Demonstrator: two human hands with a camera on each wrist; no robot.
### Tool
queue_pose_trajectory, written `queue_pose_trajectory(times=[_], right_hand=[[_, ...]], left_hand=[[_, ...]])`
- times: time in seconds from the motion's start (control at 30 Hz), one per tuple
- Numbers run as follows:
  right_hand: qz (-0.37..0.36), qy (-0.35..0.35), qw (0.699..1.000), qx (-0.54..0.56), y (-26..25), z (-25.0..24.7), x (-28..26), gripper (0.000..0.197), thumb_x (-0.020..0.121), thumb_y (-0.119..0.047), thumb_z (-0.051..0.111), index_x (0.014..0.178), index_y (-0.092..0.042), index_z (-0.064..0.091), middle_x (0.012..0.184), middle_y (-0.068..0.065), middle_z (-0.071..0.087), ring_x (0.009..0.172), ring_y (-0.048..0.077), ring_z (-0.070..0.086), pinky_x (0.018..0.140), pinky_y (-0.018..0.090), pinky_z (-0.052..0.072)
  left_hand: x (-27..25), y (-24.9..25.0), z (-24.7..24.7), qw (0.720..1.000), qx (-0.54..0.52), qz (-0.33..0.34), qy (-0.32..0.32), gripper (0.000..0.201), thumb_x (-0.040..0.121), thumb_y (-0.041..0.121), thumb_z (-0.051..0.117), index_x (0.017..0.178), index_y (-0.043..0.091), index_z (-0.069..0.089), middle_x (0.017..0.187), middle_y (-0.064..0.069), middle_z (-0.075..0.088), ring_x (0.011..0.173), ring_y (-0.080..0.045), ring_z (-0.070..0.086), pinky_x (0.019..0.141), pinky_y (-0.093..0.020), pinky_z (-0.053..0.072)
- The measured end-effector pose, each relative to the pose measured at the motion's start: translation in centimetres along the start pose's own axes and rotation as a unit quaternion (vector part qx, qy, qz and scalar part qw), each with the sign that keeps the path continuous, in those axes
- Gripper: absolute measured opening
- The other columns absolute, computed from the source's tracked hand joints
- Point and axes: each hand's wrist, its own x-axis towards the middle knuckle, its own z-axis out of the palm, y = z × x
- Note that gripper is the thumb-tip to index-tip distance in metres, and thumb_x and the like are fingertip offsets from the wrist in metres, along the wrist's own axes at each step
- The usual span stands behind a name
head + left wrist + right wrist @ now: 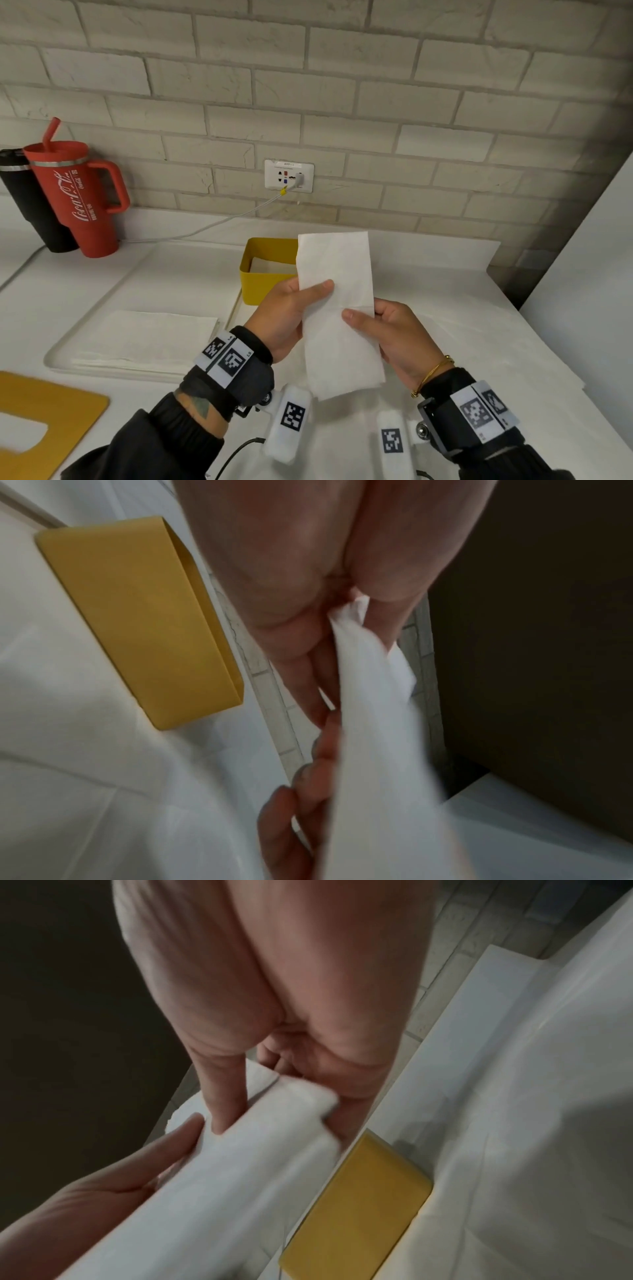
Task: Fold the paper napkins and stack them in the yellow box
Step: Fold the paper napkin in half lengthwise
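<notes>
From the head camera we see the napkin (337,308) held upright in the air as a long strip, just in front of the yellow box (263,274), which already has white paper inside. Our left hand (287,318) pinches its left edge with the thumb on the front; our right hand (394,339) pinches the right edge a little lower. A faint crease crosses the strip between the thumbs, and we judge the next fold should follow it, with corners matched before pressing. More napkins (147,339) lie on the tray (68,342) to the left.

At the left wrist, fingers (308,669) clamp the blurred napkin (383,750); the yellow box (137,620) sits beside them.

At the right wrist, the thumb (222,1091) presses into the napkin (240,1164), so we should keep the pinch light to avoid crumpling.
</notes>
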Motion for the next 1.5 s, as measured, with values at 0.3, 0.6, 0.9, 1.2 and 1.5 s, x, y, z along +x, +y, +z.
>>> queue_pose_trajectory(times=[0.3,0.6,0.9,1.2,1.5], right_hand=[[0.092,-0.079,0.991,-0.050,2.6,-0.9,-2.3,0.023,0.090,-0.006,0.072,0.112,-0.003,0.073,0.110,0.011,0.077,0.101,0.030,0.074,0.080,0.039,0.063],[0.079,0.032,0.995,-0.043,3.9,-1.7,-3.8,0.027,0.095,-0.030,0.069,0.107,-0.007,0.077,0.106,0.006,0.078,0.102,0.023,0.074,0.097,0.042,0.056],[0.150,-0.074,0.972,-0.164,3.9,-7.2,-5.7,0.022,0.093,-0.032,0.072,0.105,-0.014,0.074,0.098,0.001,0.078,0.086,0.015,0.074,0.080,0.029,0.058],[0.090,0.022,0.875,-0.474,-1.1,-19.2,3.7,0.024,0.089,-0.038,0.074,0.104,-0.021,0.070,0.101,-0.003,0.072,0.095,0.015,0.068,0.081,0.026,0.052],[0.119,-0.108,0.745,-0.648,3.2,-21.6,12.0,0.060,0.090,-0.043,0.067,0.142,-0.023,0.045,0.145,0.005,0.046,0.127,0.025,0.052,0.104,0.036,0.047]], left_hand=[[-0.2,-1.1,-0.3,0.997,-0.051,-0.026,0.059,0.027,0.099,0.020,0.059,0.120,0.007,0.068,0.113,-0.017,0.075,0.097,-0.031,0.073,0.086,-0.046,0.058],[-1.3,-4.7,1.6,0.996,-0.046,-0.080,0.001,0.033,0.089,0.009,0.062,0.121,0.001,0.066,0.117,-0.022,0.073,0.098,-0.036,0.074,0.082,-0.044,0.063],[-0.9,-7.6,2.2,0.993,-0.053,-0.099,0.036,0.038,0.087,0.004,0.061,0.125,0.000,0.065,0.119,-0.023,0.072,0.103,-0.041,0.071,0.081,-0.047,0.063],[-0.4,-8.2,3.5,0.983,-0.058,-0.061,0.161,0.038,0.088,0.004,0.062,0.126,0.006,0.066,0.116,-0.016,0.074,0.098,-0.034,0.075,0.086,-0.047,0.057],[-1.5,-8.8,4.7,0.964,-0.055,-0.025,0.260,0.038,0.085,0.007,0.064,0.123,0.006,0.066,0.112,-0.018,0.075,0.090,-0.034,0.075,0.077,-0.045,0.058]])
